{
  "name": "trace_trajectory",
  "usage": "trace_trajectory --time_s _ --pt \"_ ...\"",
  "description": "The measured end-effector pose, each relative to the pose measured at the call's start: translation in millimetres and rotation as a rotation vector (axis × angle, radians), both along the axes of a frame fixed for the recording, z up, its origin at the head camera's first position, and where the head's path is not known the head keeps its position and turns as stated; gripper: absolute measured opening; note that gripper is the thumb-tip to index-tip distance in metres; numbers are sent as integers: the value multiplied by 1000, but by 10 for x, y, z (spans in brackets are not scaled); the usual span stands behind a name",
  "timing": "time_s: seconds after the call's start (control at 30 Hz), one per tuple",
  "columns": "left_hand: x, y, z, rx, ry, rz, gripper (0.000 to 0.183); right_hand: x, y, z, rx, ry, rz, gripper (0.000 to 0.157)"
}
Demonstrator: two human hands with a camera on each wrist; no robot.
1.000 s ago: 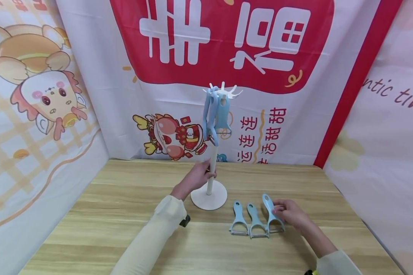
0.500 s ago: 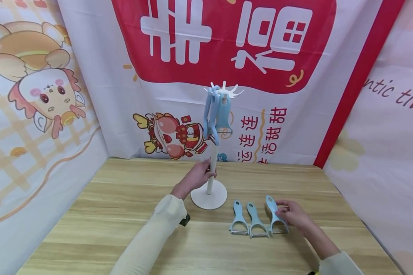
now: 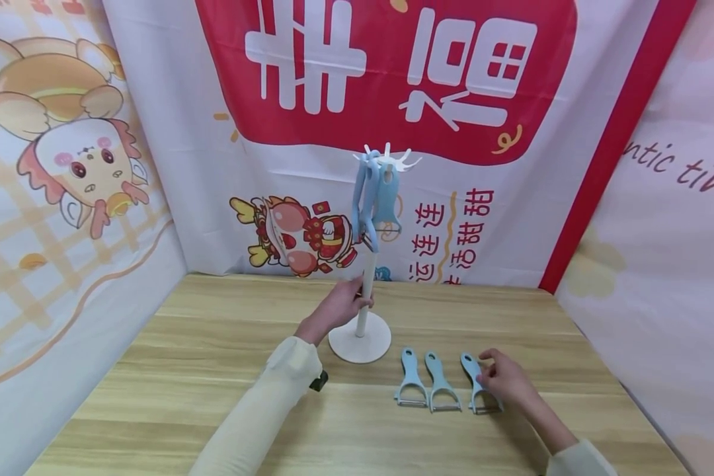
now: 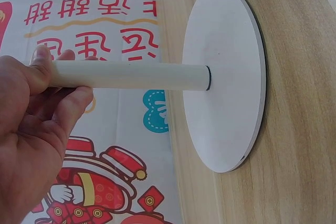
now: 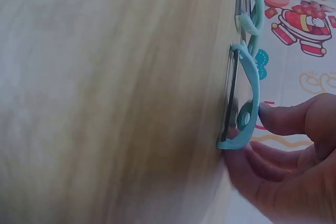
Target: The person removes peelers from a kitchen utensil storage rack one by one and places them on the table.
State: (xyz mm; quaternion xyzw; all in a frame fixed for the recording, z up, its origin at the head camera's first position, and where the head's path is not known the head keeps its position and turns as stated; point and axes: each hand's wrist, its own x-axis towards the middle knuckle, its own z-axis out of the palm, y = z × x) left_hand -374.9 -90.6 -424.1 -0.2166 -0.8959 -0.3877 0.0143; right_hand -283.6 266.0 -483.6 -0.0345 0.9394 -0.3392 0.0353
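Note:
My left hand (image 3: 346, 304) grips the white pole (image 4: 131, 74) of an upright stand with a round base (image 4: 226, 124). Light blue peelers (image 3: 387, 198) hang from the white hooks (image 3: 401, 158) at its top. On the table, three more light blue Y-shaped peelers lie in a row, handles pointing away: a left peeler (image 3: 411, 378), a middle peeler (image 3: 438, 382) and a right peeler (image 3: 471, 370). At the right peeler is my right hand (image 3: 508, 380), its thumb against the handle and its index finger lifted away. The wrist view shows a gap between thumb and fingers.
The wooden table (image 3: 214, 344) meets a printed cloth backdrop (image 3: 184, 165) behind the stand. Cloth also hangs along the left and right sides. A small dark object (image 3: 319, 381) sits at the left cuff.
The right peeler has shifted right and toward the near side, away from the middle one, and now lies straighter. My right index finger has come off its handle. The left hand stays on the pole.

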Motion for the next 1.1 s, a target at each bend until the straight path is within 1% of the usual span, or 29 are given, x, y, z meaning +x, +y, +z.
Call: trace_trajectory --time_s 0.1,0.23,0.43,0.57,0.7,0.77,0.9,1.0,1.1 --pt "4 3 -1 -10 2 1 12 8 7 28 17 43 9 49" --pt "0 4 -7 -16 11 -2 12 0 -13 132 -7 95 4 47" --pt "6 4 -3 -10 11 1 12 -37 -111 406 -72 162 -6 43" --pt "13 2 4 -16 16 0 13 -56 -209 604 -114 180 -13 43" --pt "20 -4 5 -15 24 -9 14 -70 -335 795 -155 230 -7 42" --pt "21 -8 4 -12 27 -9 14 -67 -412 898 -182 256 -6 42" --pt "18 -9 0 -9 36 -7 14 -56 -569 1085 -283 284 -4 41" --pt "13 -2 -3 -7 38 -9 15 -55 -675 1192 -364 285 -2 42" --pt "13 4 -10 -8 38 -7 14 -74 -778 1276 -412 294 2 43"
